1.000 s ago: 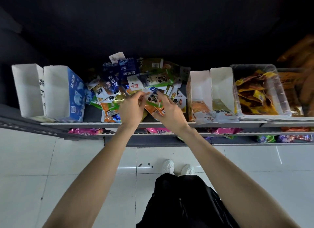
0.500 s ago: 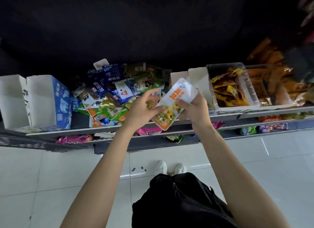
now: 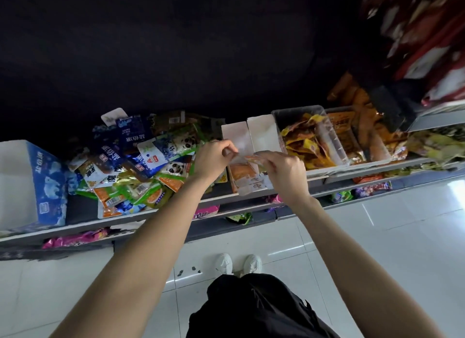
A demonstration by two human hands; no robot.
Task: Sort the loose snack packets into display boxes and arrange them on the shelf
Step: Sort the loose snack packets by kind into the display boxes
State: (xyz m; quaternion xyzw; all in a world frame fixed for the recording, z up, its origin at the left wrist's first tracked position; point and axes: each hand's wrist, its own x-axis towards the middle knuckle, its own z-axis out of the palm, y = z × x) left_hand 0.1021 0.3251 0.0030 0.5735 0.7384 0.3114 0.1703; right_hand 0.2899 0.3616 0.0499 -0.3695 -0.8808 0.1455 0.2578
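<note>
A heap of loose snack packets (image 3: 141, 166) in blue, green and orange lies on the shelf (image 3: 83, 227). To its right stand two white display boxes (image 3: 254, 136); the left one holds orange packets (image 3: 242, 172). Both hands hover over that left box and hold one orange and white packet (image 3: 249, 158) edge-on between them. My left hand (image 3: 214, 159) pinches its left end with curled fingers. My right hand (image 3: 281, 171) grips its right end. Much of the packet is hidden by the fingers.
A white and blue box (image 3: 32, 184) stands at the shelf's left end. Clear bins (image 3: 332, 138) with yellow and orange packets sit right of the white boxes. Pink and green packets (image 3: 75, 239) show on a lower shelf. White floor tiles (image 3: 377, 237) lie below.
The orange and white packet came out of the heap and travelled right. It was held up flat half a second ago; it is lower now, edge-on over the left white box.
</note>
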